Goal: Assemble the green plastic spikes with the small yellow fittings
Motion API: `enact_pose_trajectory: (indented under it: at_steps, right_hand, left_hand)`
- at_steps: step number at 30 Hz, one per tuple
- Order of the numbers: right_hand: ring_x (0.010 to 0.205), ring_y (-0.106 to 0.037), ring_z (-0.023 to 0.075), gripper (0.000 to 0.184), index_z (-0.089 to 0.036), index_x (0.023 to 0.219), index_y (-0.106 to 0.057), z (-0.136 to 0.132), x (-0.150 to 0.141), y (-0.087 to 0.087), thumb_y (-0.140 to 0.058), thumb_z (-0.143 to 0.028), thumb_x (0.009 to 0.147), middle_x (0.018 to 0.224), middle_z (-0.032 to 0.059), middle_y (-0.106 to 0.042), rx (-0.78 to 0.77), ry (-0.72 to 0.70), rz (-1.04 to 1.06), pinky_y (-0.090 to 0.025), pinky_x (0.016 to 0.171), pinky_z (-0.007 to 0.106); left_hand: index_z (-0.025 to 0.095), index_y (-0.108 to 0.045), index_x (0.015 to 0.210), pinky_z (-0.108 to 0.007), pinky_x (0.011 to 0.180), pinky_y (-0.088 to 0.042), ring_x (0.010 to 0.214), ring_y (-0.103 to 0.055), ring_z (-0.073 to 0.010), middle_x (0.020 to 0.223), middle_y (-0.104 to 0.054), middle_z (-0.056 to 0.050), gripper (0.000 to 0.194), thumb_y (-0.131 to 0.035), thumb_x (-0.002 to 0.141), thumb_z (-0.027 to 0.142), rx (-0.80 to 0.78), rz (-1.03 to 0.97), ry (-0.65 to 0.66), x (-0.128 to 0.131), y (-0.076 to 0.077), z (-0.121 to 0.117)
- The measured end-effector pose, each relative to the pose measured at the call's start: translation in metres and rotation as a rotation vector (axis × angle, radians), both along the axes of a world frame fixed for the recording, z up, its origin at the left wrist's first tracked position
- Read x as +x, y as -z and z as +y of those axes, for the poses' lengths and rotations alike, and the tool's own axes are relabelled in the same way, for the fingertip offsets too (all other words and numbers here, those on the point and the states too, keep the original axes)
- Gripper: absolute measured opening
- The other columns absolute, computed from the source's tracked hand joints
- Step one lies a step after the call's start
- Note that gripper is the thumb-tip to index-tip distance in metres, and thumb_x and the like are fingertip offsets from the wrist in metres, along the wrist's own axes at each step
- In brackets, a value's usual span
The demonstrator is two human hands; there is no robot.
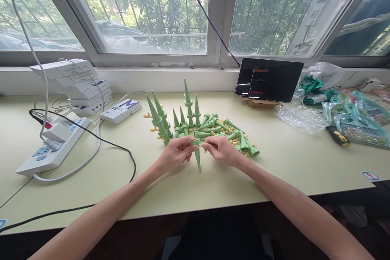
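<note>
My left hand (179,151) is closed around the collar of a green plant watering spike (198,159), whose tip points down above the table. My right hand (222,150) pinches a small pale yellow valve (204,148) at the side of that collar; whether it sits inside the collar cannot be seen. Just behind my left hand, several green spikes stand stacked upright in columns (158,120), some with yellow valves sticking out sideways. Beyond my right hand lies a loose pile of green spikes (210,131) mixed with yellow valves.
On the left are a white power strip (57,146), cables, stacked white boxes (82,85) and a single box (122,110). A tablet (283,79) and a phone lean at the back. To the right lie a screwdriver (338,136) and bagged teal brushes (356,122).
</note>
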State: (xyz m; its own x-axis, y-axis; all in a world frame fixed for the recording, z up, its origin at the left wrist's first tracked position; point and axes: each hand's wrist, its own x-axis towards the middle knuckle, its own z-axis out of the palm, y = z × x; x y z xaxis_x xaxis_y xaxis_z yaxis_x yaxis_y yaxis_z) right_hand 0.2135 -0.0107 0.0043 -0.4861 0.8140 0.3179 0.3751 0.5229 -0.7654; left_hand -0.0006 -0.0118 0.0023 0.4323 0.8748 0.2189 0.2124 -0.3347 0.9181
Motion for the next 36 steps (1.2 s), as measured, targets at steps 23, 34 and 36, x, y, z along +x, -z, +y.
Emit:
enact_pose_trajectory:
  at_steps: [23,34,36]
  right_hand:
    - [0.05,-0.036,0.0096,0.03,-0.017,0.069,-0.056,0.0,0.0,-0.002,-0.05,-0.03,0.095,0.053,-0.0039,-0.044,-0.132,-0.03,0.021,-0.029,0.051,0.023]
    - [0.054,-0.04,0.0102,0.025,-0.017,0.07,-0.054,0.0,-0.002,-0.002,-0.053,-0.025,0.094,0.058,-0.0027,-0.049,0.015,-0.014,0.022,-0.033,0.057,0.024]
    - [0.053,-0.038,0.0101,0.026,-0.017,0.069,-0.054,0.0,-0.002,-0.002,-0.052,-0.027,0.094,0.058,-0.0027,-0.048,-0.021,-0.012,0.031,-0.032,0.055,0.024]
  left_hand:
    - [0.014,-0.066,0.099,-0.02,0.039,-0.04,0.041,-0.046,-0.008,0.049,-0.048,0.006,0.026,-0.068,0.086,0.037,-0.072,-0.092,0.021,-0.001,0.002,0.003]
    - [0.016,-0.064,0.097,-0.021,0.042,-0.041,0.039,-0.042,-0.0069,0.049,-0.045,0.007,0.023,-0.063,0.09,0.037,-0.122,-0.073,0.047,-0.003,0.0,0.003]
    - [0.016,-0.064,0.1,-0.021,0.042,-0.041,0.04,-0.043,-0.0072,0.05,-0.044,0.007,0.022,-0.064,0.089,0.036,-0.081,-0.077,0.037,-0.002,0.002,0.003]
